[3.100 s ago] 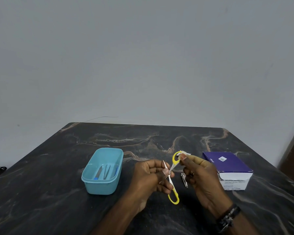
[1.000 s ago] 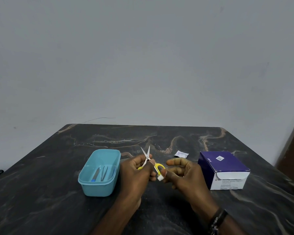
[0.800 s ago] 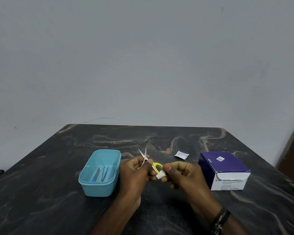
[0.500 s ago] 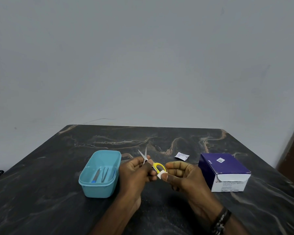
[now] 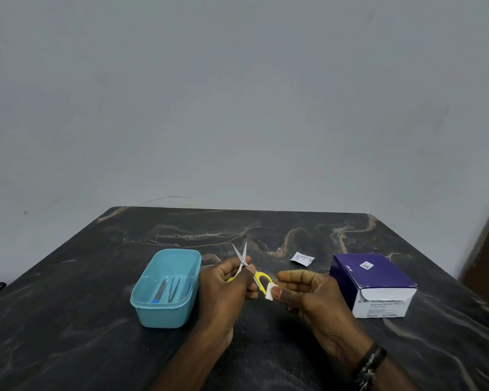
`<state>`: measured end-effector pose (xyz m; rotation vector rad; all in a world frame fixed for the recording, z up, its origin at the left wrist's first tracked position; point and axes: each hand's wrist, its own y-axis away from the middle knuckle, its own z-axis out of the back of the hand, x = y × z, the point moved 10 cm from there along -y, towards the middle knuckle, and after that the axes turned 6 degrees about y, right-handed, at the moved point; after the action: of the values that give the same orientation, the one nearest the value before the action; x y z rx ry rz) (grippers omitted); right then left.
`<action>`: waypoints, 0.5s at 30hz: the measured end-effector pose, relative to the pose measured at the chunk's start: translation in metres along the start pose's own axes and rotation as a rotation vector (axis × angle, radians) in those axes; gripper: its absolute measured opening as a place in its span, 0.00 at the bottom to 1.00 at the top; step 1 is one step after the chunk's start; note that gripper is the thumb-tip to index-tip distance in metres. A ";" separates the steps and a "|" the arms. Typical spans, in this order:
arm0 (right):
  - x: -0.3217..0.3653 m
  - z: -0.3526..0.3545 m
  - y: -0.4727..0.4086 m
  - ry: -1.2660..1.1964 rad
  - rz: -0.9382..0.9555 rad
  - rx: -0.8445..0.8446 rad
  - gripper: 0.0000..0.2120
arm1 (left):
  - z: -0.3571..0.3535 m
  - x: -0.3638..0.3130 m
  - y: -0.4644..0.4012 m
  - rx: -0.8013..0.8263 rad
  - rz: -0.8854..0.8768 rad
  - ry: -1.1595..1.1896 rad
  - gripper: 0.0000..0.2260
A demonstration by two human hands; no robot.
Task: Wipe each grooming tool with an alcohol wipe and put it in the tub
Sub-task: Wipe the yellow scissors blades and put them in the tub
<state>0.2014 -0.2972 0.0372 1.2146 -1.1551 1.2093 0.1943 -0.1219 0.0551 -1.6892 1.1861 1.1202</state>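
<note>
Small yellow-handled steel scissors (image 5: 247,270) are in my left hand (image 5: 226,292), pinched near the pivot, blades parted and pointing up toward the worktop's far edge, held above the dark marbled stone worktop (image 5: 68,320). My right hand (image 5: 308,294) pinches a folded white alcohol wipe (image 5: 269,292) against one yellow handle loop. The light blue plastic tub (image 5: 167,289) stands just left of my left hand; thin metal tools lie inside it. A purple and white cardboard wipe box (image 5: 373,283) sits near the right edge. A torn white sachet (image 5: 302,258) lies beyond my hands.
</note>
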 end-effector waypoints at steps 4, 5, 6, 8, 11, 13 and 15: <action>0.000 -0.001 0.001 0.035 0.005 0.011 0.12 | -0.001 0.000 0.000 0.012 -0.007 -0.011 0.10; 0.000 -0.001 0.001 0.035 0.009 0.011 0.11 | -0.001 0.000 0.000 0.016 -0.011 -0.008 0.09; 0.000 0.000 0.000 0.037 0.015 0.008 0.09 | -0.002 -0.001 0.000 0.021 -0.012 -0.002 0.09; 0.000 0.000 0.000 0.060 0.034 -0.002 0.06 | -0.003 0.000 0.000 0.031 -0.009 0.008 0.09; 0.001 -0.002 0.000 0.137 0.058 0.000 0.08 | -0.004 0.003 -0.001 0.035 -0.005 0.011 0.08; 0.001 -0.006 0.000 0.184 0.057 0.015 0.11 | -0.003 0.004 -0.002 0.032 -0.006 0.015 0.08; -0.001 -0.010 0.000 0.198 0.046 0.035 0.12 | -0.003 0.004 -0.003 0.028 -0.008 0.016 0.08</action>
<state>0.2014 -0.2875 0.0362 1.0722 -1.0231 1.3573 0.1984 -0.1250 0.0522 -1.6833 1.1983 1.0824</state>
